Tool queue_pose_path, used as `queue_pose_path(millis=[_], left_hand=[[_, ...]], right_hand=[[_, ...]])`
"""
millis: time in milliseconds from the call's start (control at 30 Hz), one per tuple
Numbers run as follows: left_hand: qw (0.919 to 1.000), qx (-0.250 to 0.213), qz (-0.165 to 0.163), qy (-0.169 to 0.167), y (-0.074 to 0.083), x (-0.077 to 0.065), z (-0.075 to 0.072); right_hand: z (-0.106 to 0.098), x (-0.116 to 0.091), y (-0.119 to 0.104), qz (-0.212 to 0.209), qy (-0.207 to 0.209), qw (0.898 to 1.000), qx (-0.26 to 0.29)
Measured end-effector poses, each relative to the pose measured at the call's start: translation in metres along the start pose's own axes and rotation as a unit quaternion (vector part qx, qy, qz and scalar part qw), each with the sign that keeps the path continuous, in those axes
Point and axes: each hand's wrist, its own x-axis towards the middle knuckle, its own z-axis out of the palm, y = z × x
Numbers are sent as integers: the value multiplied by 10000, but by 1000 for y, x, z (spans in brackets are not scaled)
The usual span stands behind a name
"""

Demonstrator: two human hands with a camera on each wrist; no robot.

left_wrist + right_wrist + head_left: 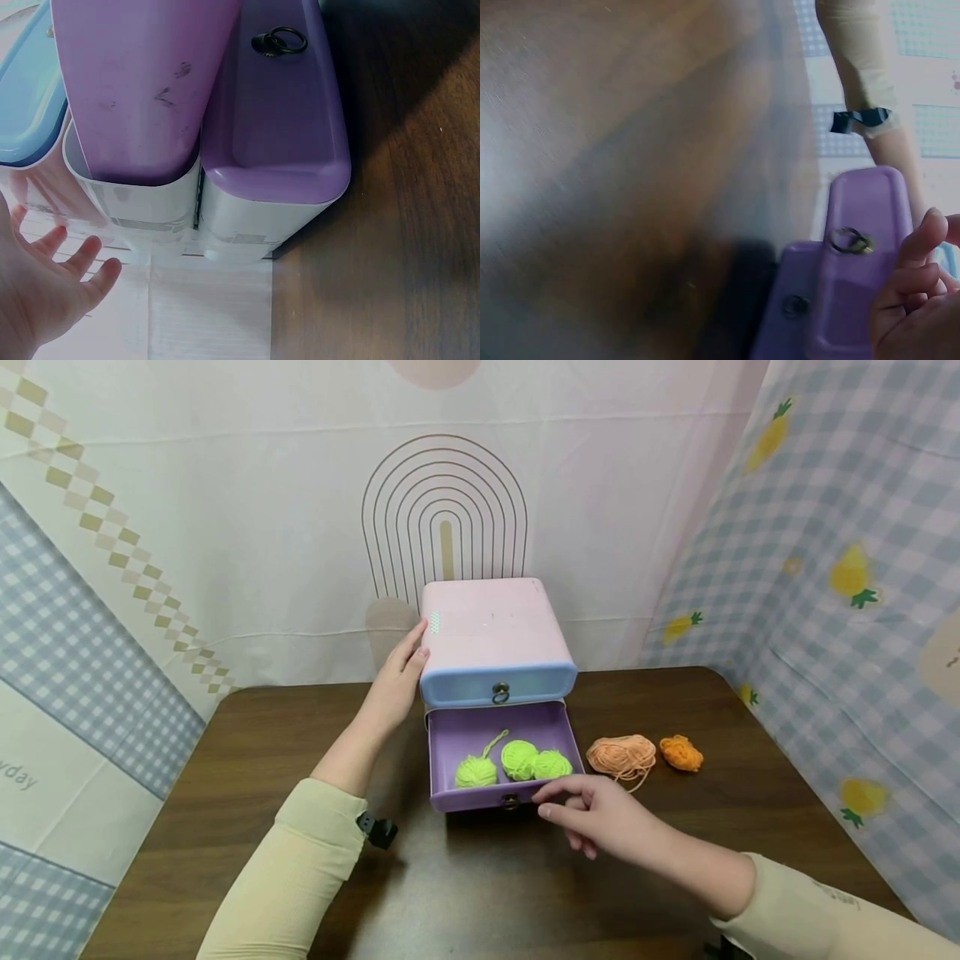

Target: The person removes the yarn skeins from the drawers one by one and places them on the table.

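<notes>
A small drawer cabinet (487, 618) with a pink top stands on the table, its blue top drawer (457, 687) closed. Below, a purple drawer (468, 800) is pulled out; bright green yarn balls (476, 771) lie inside, one with a loose tail. Against the cabinet's left side rests my left hand (393, 689), fingers extended. My right hand (600, 814) is at the open drawer's right front corner, fingers loosely bent and holding nothing; whether a fingertip touches the drawer is unclear. In the left wrist view, a closed purple bottom drawer (289, 112) with a ring pull shows.
Right of the drawer, a peach yarn bundle (621, 755) and a smaller orange yarn ball (681, 752) lie on the dark wooden table (300, 727). Patterned cloth (285, 527) hangs behind and at both sides. Ring pulls (851, 241) stick out from the drawer fronts.
</notes>
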Motion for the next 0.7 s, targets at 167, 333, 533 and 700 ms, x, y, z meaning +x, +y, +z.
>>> queue_pose_path(millis=[167, 333, 533, 700], left_hand=[[10000, 13, -51, -6, 0, 0, -1], [10000, -25, -1, -13, -3, 1, -1], [10000, -19, 12, -5, -3, 1, 0], [10000, 4, -42, -10, -2, 1, 0]], right_hand=[[-18, 4, -12, -12, 93, 9994, -347], [-35, 12, -18, 1, 64, 9984, -565], [-48, 26, -19, 4, 107, 9954, -953], [-55, 40, -13, 104, 100, 9901, -1396]])
